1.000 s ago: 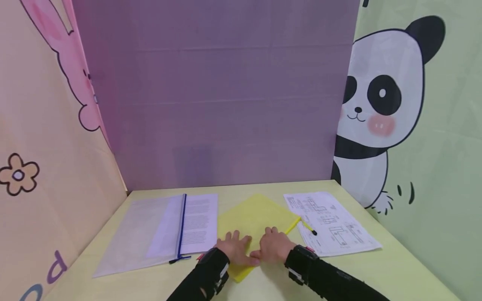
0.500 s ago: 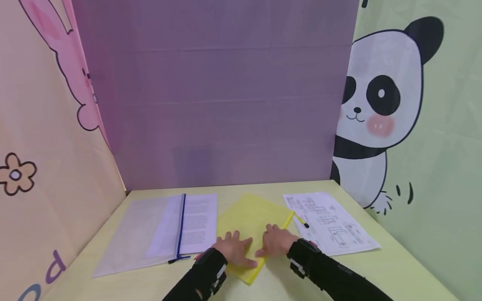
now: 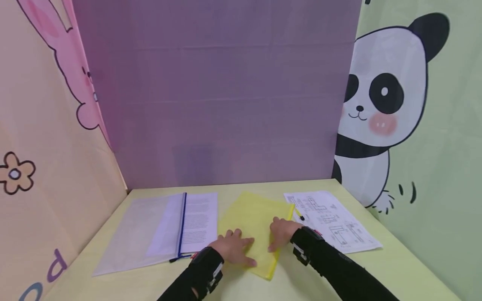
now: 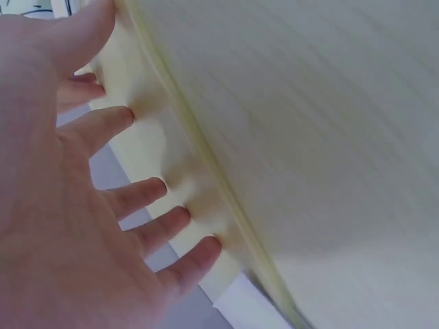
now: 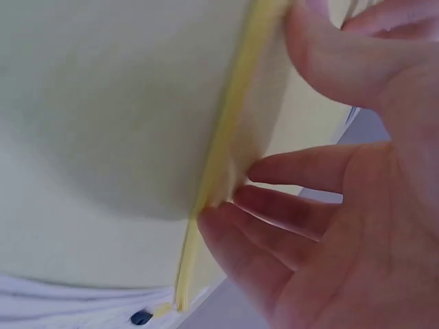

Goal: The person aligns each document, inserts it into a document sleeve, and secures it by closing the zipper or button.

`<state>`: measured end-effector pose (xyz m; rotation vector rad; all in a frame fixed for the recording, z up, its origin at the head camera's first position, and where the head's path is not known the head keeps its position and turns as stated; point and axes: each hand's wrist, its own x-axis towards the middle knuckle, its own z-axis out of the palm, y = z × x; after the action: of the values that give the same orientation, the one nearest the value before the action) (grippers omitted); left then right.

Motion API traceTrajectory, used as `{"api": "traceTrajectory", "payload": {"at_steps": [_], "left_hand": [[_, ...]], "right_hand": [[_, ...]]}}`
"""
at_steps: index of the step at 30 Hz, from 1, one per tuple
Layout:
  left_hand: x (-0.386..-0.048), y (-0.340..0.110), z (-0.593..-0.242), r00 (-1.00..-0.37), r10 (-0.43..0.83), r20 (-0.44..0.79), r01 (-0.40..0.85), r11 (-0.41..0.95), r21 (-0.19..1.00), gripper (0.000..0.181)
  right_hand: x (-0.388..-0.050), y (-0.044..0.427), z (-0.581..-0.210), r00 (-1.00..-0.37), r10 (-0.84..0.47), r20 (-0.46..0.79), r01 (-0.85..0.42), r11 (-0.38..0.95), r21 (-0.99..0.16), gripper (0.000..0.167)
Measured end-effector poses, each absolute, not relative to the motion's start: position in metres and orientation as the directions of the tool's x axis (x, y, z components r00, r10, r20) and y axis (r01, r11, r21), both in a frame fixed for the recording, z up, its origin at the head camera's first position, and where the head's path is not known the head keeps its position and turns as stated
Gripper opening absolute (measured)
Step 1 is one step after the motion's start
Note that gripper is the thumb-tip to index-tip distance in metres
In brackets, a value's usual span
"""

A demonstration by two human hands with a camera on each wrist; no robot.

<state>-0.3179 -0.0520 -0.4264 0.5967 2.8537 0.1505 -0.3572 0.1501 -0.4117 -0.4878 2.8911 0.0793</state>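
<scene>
A translucent yellow zip folder (image 3: 252, 213) lies flat at the middle of the table. My left hand (image 3: 233, 249) rests on its near left part, fingers spread; in the left wrist view the left hand's fingertips (image 4: 164, 185) touch the yellow sheet. My right hand (image 3: 283, 233) is at the folder's right edge, with the thumb nearer me and the fingers farther along. The right wrist view shows the right hand's fingers (image 5: 257, 240) slightly bent against the yellow zip edge (image 5: 223, 137), not closed round it. The dark-tipped zip pull (image 3: 299, 215) sticks out over the printed sheet.
On the left lies a clear folder (image 3: 132, 234) with a blue zip (image 3: 182, 225), beside and partly over a text page (image 3: 201, 223). A sheet with line drawings (image 3: 335, 221) lies on the right. A purple panel (image 3: 226, 104) stands behind the table (image 3: 399, 271).
The yellow folder has turned, its near corner swinging right and its zip edge now steeper. My right hand has moved right and slightly away; my left hand has stayed nearly in place.
</scene>
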Motion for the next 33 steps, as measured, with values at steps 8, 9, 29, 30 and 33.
{"api": "traceTrajectory", "payload": {"at_steps": [8, 9, 29, 30, 33], "left_hand": [[-0.321, -0.064, -0.422, -0.898, 0.410, -0.161, 0.379, 0.905, 0.192, 0.075], [-0.322, -0.066, -0.422, -0.894, 0.420, -0.160, 0.389, 0.901, 0.192, 0.076], [-0.320, -0.057, -0.432, -0.902, 0.403, -0.152, 0.380, 0.911, 0.159, 0.088], [-0.319, -0.056, -0.431, -0.904, 0.400, -0.150, 0.378, 0.913, 0.155, 0.088], [-0.317, -0.055, -0.429, -0.909, 0.391, -0.141, 0.373, 0.917, 0.143, 0.088]], "right_hand": [[-0.361, 0.159, -0.401, -0.904, -0.340, -0.259, -0.332, 0.940, -0.078, 0.046], [-0.361, 0.160, -0.401, -0.902, -0.343, -0.262, -0.335, 0.939, -0.078, 0.046], [-0.366, 0.163, -0.412, -0.879, -0.404, -0.254, -0.407, 0.913, -0.042, 0.028], [-0.364, 0.162, -0.413, -0.885, -0.389, -0.257, -0.388, 0.920, -0.057, 0.026], [-0.358, 0.158, -0.415, -0.894, -0.362, -0.262, -0.342, 0.932, -0.123, 0.030]]}}
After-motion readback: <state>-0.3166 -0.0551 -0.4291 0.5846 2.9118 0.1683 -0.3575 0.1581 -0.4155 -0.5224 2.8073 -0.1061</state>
